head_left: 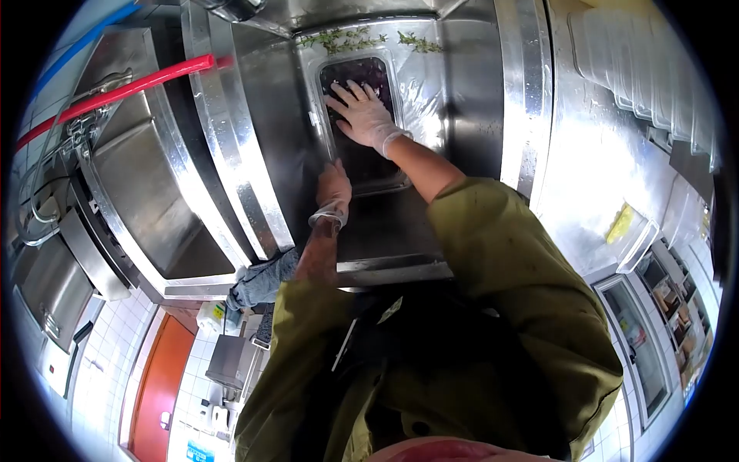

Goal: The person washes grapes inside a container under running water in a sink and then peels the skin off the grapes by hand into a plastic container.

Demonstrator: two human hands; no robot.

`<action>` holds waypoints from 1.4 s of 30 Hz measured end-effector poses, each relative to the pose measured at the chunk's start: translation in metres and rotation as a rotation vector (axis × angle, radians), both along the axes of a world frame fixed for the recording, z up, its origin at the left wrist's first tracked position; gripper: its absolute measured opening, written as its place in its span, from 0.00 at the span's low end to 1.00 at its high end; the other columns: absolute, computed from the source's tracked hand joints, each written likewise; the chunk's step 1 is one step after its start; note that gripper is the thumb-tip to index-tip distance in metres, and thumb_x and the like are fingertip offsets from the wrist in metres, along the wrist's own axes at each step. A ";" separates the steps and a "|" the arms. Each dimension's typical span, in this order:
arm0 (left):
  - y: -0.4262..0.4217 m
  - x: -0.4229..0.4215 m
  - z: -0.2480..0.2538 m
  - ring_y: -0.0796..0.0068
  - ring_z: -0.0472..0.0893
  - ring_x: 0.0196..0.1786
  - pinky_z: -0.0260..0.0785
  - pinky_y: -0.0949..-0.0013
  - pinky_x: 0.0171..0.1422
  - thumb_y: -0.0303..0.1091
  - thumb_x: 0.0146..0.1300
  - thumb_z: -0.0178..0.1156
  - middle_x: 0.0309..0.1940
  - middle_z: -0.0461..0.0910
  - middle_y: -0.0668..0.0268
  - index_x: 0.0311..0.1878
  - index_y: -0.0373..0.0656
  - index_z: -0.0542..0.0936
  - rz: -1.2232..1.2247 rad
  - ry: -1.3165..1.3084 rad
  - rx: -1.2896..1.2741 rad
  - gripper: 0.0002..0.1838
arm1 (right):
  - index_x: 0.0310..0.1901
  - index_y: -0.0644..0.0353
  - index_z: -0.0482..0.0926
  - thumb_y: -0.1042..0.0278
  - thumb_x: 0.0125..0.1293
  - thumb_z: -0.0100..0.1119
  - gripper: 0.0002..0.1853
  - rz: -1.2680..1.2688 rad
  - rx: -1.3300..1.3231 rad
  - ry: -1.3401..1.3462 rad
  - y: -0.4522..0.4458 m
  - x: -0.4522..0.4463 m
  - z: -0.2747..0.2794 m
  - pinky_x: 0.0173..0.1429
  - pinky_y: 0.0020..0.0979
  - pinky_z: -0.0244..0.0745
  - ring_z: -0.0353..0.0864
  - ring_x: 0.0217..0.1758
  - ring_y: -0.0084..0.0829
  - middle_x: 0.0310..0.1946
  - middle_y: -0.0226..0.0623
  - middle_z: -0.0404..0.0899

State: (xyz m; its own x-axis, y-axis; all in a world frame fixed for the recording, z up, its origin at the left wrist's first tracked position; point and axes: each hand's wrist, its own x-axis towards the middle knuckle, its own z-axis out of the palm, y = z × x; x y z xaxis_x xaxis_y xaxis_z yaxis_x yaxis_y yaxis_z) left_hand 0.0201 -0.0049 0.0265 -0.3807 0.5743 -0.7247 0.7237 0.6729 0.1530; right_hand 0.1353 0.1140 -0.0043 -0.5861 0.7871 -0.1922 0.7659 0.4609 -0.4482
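Observation:
A clear rectangular tub [400, 182] stands in a metal sink [269, 100], filled with something dark [362, 165] whose kind I cannot make out. My right hand [363, 119], in a thin see-through glove, lies over these dark contents with its fingers spread. At the tub's near left edge is my left hand [334, 189], also gloved, its fingers closed around the rim. Green leafy sprigs [342, 38] lie along the far side of the sink behind the tub, with a smaller bunch [419, 42] to their right.
A second sink [165, 192] is on the left, crossed at its far end by a red hose [123, 96]. A grey cloth [262, 281] hangs at the front edge. Stacked clear containers [639, 69] and a yellow sponge [620, 223] are on the right.

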 end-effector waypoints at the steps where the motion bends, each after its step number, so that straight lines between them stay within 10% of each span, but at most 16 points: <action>1: 0.002 0.001 0.004 0.40 0.77 0.43 0.70 0.46 0.47 0.50 0.70 0.40 0.37 0.78 0.42 0.40 0.37 0.75 -0.005 0.008 -0.006 0.24 | 0.66 0.45 0.60 0.54 0.64 0.50 0.29 0.029 -0.009 -0.008 0.001 0.005 -0.003 0.73 0.50 0.44 0.47 0.73 0.46 0.71 0.37 0.49; 42: 0.021 -0.017 0.014 0.56 0.83 0.24 0.77 0.63 0.33 0.52 0.71 0.36 0.32 0.80 0.44 0.43 0.30 0.74 -0.138 -0.076 -0.061 0.30 | 0.71 0.43 0.48 0.38 0.61 0.49 0.41 -0.085 -0.080 -0.214 0.041 0.000 0.003 0.72 0.58 0.41 0.40 0.75 0.46 0.74 0.34 0.41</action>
State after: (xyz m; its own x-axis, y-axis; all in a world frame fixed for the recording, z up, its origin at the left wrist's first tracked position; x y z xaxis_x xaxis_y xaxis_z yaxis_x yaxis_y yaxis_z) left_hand 0.0032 0.0164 0.0401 -0.2439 0.5714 -0.7836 0.7977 0.5777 0.1730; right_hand 0.1353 0.1545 -0.0013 -0.4577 0.8089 -0.3690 0.8819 0.3603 -0.3040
